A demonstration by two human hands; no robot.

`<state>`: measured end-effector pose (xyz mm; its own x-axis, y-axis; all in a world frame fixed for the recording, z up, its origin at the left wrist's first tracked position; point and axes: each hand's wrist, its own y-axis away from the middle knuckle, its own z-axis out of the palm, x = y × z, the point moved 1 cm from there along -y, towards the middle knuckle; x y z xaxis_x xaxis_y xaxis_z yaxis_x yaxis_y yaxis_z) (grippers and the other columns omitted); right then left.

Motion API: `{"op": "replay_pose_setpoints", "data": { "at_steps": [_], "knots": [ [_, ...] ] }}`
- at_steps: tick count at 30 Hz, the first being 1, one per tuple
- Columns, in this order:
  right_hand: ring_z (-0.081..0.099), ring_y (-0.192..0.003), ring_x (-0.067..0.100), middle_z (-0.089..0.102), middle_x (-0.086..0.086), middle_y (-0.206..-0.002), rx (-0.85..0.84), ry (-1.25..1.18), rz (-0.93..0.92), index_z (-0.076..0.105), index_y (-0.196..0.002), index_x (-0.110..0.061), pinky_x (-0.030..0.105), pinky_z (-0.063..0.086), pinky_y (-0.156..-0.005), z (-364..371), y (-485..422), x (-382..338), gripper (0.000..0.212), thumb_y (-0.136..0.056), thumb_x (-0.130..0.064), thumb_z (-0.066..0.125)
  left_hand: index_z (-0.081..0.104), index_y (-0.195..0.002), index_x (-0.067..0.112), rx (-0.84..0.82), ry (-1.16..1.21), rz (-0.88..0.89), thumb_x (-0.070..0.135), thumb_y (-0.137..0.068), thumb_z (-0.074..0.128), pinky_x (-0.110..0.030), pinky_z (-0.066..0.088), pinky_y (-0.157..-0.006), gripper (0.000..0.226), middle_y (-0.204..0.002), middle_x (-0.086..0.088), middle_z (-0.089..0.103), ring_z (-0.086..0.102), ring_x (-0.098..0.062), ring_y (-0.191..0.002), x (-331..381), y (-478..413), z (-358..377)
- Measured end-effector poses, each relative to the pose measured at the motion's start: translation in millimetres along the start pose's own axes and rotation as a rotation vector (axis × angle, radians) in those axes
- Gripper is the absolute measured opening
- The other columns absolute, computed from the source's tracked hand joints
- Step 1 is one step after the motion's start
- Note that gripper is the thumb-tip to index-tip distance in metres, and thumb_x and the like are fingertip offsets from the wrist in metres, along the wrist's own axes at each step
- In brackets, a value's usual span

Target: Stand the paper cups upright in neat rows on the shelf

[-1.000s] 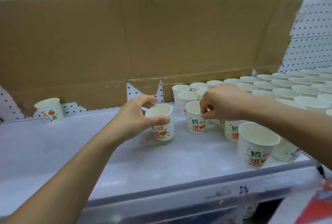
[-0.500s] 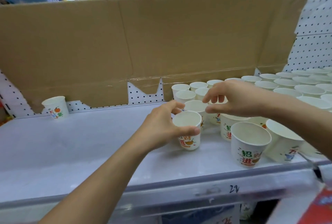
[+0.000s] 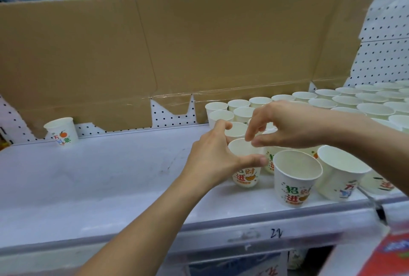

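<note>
Now our left hand (image 3: 212,156) has brought its cup (image 3: 245,177) over to the right, so it stands just beside the other cups (image 3: 294,178) and not alone out on the shelf (image 3: 99,176) like a second ago. That means this cup is almost in its spot at the left end of the rows (image 3: 354,103). Our left hand grips it near the top, thumb on the near side, fingers round the far side. Our right hand (image 3: 285,125) has let go of the cup it pinched before. It hangs just over the far rim of our cup with bent fingers, and we cannot tell if they touch it.
</note>
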<state>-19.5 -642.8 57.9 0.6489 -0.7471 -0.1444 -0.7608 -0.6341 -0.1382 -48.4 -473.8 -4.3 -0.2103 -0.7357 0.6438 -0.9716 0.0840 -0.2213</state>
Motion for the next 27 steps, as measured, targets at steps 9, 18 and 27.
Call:
{"op": "replay_pose_setpoints", "data": {
  "at_steps": [9,18,27],
  "knots": [
    [0.047,-0.112,-0.002,0.051,-0.026,-0.119,0.063,0.033,-0.104,0.063,-0.109,-0.044,0.022,0.036,-0.094,-3,-46,-28,0.027,-0.084,-0.050,0.061,0.044,-0.135,0.031,0.160,-0.091,0.009,0.067,-0.077,0.060,-0.030,0.042,-0.099,0.070,-0.129,0.013,0.048,0.046,-0.005,-0.121,-81,7,-80],
    [0.041,-0.129,0.013,0.043,-0.013,-0.143,-0.082,0.039,0.134,0.037,-0.140,-0.044,0.030,0.031,-0.105,16,-106,-24,0.077,-0.068,-0.071,0.035,0.038,-0.144,0.014,0.408,-0.496,-0.424,0.033,-0.092,0.060,-0.046,0.036,-0.106,0.060,-0.146,-0.013,0.040,0.030,-0.032,-0.136,-298,-39,-251],
    [0.055,-0.104,0.004,0.058,-0.016,-0.122,-0.055,0.035,0.292,0.057,-0.125,-0.036,0.025,0.041,-0.086,14,-102,-19,0.037,-0.091,-0.049,0.050,0.071,-0.083,0.012,0.349,-0.606,-0.205,0.030,-0.086,0.062,-0.036,0.043,-0.063,0.020,-0.076,-0.012,0.065,0.058,-0.037,-0.085,-313,-59,-247]
  ]
}}
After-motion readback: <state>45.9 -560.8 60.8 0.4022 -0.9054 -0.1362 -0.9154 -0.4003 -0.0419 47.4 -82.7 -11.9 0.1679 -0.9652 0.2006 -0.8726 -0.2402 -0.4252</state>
